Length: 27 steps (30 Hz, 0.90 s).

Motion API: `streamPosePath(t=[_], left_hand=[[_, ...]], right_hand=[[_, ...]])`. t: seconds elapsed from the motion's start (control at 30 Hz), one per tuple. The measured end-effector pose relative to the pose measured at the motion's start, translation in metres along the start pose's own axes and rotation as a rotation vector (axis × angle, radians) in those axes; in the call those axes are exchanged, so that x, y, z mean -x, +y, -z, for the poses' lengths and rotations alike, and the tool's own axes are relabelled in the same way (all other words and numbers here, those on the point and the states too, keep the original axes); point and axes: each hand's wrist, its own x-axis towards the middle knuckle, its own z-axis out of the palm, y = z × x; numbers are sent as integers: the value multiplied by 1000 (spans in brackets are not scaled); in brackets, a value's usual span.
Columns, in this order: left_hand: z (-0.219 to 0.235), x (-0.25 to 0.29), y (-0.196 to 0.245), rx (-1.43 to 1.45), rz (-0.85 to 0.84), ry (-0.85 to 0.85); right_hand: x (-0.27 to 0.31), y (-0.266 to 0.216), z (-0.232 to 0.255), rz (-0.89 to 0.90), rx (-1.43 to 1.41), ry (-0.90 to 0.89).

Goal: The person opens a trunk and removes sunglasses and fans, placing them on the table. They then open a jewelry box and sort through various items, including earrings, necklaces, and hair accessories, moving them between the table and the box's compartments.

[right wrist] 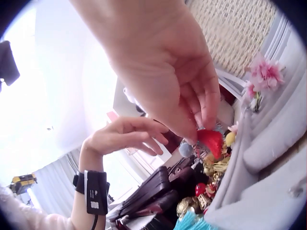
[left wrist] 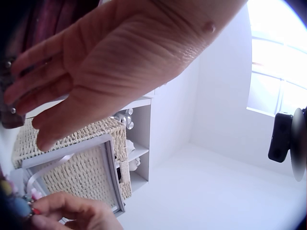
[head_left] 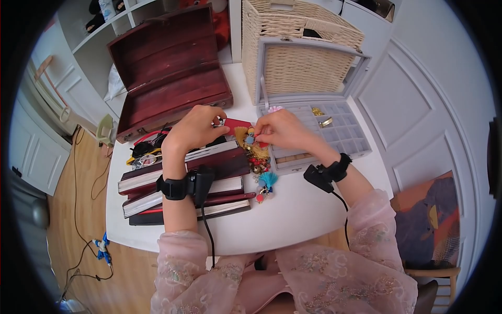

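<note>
My right hand [head_left: 285, 130] pinches a red tassel [right wrist: 211, 143] between thumb and fingers. A grey-blue pompom [right wrist: 185, 150] hangs beside the fingertips in the right wrist view. Below lies a pile of jewellery with gold tassels [head_left: 258, 150] and a turquoise tassel [head_left: 268, 180], along the edge of the grey compartment box [head_left: 361, 141]. My left hand [head_left: 196, 126] hovers left of the pile, above the dark books, its fingers apart and loosely bent. In the left wrist view the left palm [left wrist: 110, 62] shows with nothing held.
The opened dark red case [head_left: 178, 97] stands at the back left. Several thick books [head_left: 225, 186] lie on the white table [head_left: 293, 209] at front left. A wicker basket [head_left: 256, 63] stands behind the box's raised lid. Gold pieces [head_left: 325, 122] sit in the box's compartments.
</note>
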Motion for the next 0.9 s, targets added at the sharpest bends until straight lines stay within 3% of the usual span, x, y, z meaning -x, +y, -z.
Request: streamPosePath(t=[0.17, 0.23, 0.37, 0.53, 0.73, 0.9], left_hand=[[0, 0, 1, -3, 12, -6], [1, 1, 0, 4, 13, -3], [0, 0, -1, -25, 4, -13], [-1, 0, 1, -32, -7, -17], [-2, -1, 1, -31, 4, -23], [-3, -3, -2, -76, 10, -61]], right_hand=[[15, 19, 27, -54, -207, 71], [23, 27, 39, -88, -250, 180], [46, 42, 69, -166, -174, 281], [78, 82, 93, -384, -1, 510], [101, 109, 91, -602, 424, 405], [102, 123, 82, -646, 328, 333]])
